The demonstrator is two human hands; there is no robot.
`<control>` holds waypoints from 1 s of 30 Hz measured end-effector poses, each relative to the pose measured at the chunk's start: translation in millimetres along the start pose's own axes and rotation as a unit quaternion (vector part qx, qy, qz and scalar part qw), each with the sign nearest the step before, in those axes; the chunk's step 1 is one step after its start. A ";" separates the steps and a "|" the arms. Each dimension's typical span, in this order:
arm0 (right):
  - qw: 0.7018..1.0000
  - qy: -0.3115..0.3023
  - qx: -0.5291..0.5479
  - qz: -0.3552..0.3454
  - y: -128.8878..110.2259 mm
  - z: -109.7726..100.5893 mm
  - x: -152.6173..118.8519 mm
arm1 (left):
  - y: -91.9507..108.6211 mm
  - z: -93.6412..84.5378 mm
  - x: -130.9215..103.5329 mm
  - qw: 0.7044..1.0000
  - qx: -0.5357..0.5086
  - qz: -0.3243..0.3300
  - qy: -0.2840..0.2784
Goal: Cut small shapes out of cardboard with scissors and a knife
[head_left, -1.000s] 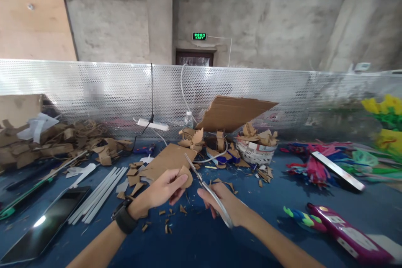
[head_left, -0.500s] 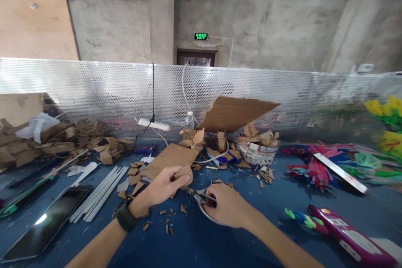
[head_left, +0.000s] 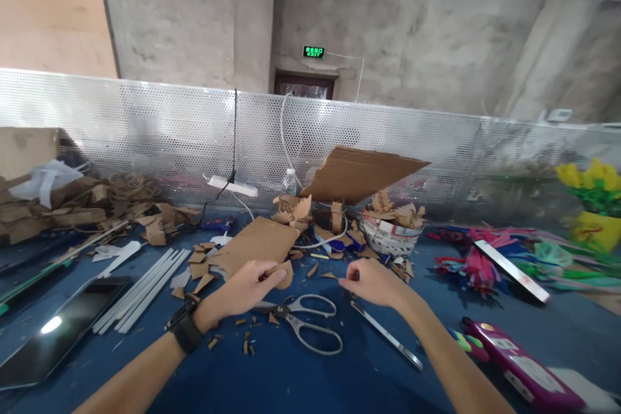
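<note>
My left hand pinches a small rounded cardboard piece in front of a larger flat cardboard sheet. The scissors lie on the blue table with blades apart, between my hands and nearer to me. My right hand is curled, its thumb and fingertips close to a small cardboard scrap; whether it touches the scrap is unclear. Just below that hand lies a long silver metal tool. Small cardboard scraps are scattered under my left hand.
White sticks and a black phone lie left. A basket of scraps and a leaning cardboard sheet stand behind. Pink pipe cleaners and a purple case are right. A perforated metal panel borders the table.
My right hand has let go of the scissors, now lying on the table, and has moved up and right. The silver tool has come into view. My left hand still holds the rounded piece.
</note>
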State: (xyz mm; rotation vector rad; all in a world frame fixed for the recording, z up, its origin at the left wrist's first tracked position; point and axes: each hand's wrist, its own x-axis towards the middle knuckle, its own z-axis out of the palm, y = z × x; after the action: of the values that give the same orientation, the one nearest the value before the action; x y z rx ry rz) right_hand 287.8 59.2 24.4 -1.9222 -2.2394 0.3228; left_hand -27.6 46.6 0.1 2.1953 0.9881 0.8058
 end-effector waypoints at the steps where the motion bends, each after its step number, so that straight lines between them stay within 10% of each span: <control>1: 0.999 -0.037 0.004 0.023 6.7 -0.9 0.8 | -1.2 0.9 0.2 1.000 0.006 0.001 0.005; 8: 0.972 -0.224 0.014 0.077 11.4 -6.4 -6.8 | 6.8 1.1 -2.8 0.995 -0.074 -0.062 -0.022; 18: 0.973 -0.106 0.194 -0.065 -8.4 16.7 -3.6 | 5.4 2.2 -8.4 0.946 -0.316 -0.064 -0.018; 24: 0.945 0.092 0.259 -0.176 -53.1 36.6 -16.6 | 8.2 13.7 -16.5 0.917 -0.388 -0.087 -0.007; 30: 0.916 0.045 0.320 -0.239 -79.4 47.4 -35.0 | 16.5 27.8 -19.9 0.896 -0.432 -0.096 0.031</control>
State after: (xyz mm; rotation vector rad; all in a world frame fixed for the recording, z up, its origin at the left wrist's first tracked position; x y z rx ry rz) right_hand 205.0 10.7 1.0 -1.0079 -2.0865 0.7540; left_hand -11.1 14.3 -11.5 1.2920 0.6627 0.9779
